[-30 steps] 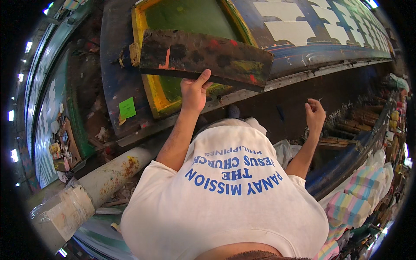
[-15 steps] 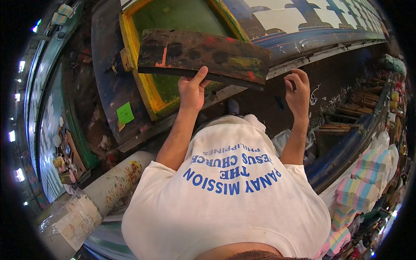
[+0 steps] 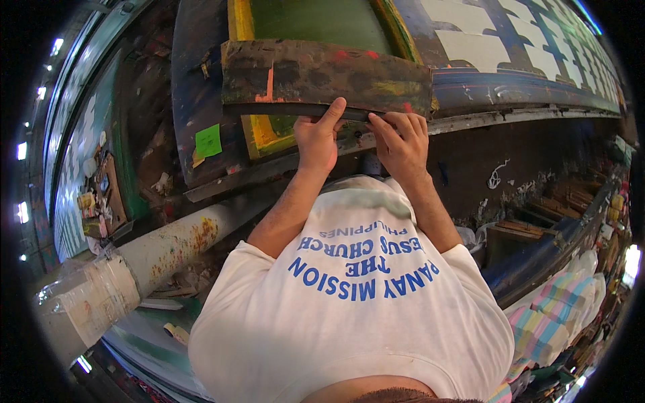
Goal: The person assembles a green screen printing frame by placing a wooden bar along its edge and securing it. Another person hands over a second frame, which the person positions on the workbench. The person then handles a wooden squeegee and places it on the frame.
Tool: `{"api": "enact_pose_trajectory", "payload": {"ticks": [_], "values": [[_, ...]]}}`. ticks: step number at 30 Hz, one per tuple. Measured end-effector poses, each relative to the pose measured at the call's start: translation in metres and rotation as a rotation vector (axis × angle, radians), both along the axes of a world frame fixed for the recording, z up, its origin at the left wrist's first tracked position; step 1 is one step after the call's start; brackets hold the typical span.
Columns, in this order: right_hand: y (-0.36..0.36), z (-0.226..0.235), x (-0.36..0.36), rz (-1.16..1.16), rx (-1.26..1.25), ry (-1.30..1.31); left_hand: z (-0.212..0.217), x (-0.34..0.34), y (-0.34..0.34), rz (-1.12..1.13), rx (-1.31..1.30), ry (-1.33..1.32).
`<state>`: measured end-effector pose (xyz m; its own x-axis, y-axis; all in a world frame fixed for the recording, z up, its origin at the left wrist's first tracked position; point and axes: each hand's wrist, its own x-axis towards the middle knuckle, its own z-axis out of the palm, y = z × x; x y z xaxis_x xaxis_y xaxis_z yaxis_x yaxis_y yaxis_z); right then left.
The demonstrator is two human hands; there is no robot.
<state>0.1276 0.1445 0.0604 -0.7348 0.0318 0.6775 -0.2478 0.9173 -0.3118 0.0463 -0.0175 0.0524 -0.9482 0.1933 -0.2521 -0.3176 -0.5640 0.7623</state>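
A wide, paint-stained squeegee [image 3: 322, 75] lies level across the near part of a yellow-edged printing screen [image 3: 261, 138], its dark blade edge facing me. My left hand [image 3: 317, 142] grips it near the middle of that edge, thumb on top and fingers hidden beneath. Just to the right, my right hand [image 3: 403, 142] has its fingers bent and their tips at the blade edge. Whether those tips pinch the edge or only press it is hard to see. Green mesh shows beyond the squeegee.
White cut pieces [image 3: 474, 50] lie in rows on the long table at far right. A green paper note [image 3: 208, 140] sits on the table left of the screen. A thick stained pipe [image 3: 178, 235] runs at my left. Wood scraps [image 3: 531, 225] and striped bundles [image 3: 557, 302] lie to the right.
My right hand has come in from the right to the squeegee's blade edge. My left hand keeps its hold. The whole view has shifted slightly.
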Motion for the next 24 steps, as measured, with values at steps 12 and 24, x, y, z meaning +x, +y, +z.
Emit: {"api": "enact_pose_trajectory", "payload": {"ticks": [12,24], "values": [[-0.015,0.008,-0.025,0.078,-0.305,-0.036,0.004,0.007,-0.007,0.177,0.023,0.057],[-0.012,0.003,-0.011,0.208,-0.4,-0.207,0.002,-0.002,-0.007,0.165,0.079,0.066]]}}
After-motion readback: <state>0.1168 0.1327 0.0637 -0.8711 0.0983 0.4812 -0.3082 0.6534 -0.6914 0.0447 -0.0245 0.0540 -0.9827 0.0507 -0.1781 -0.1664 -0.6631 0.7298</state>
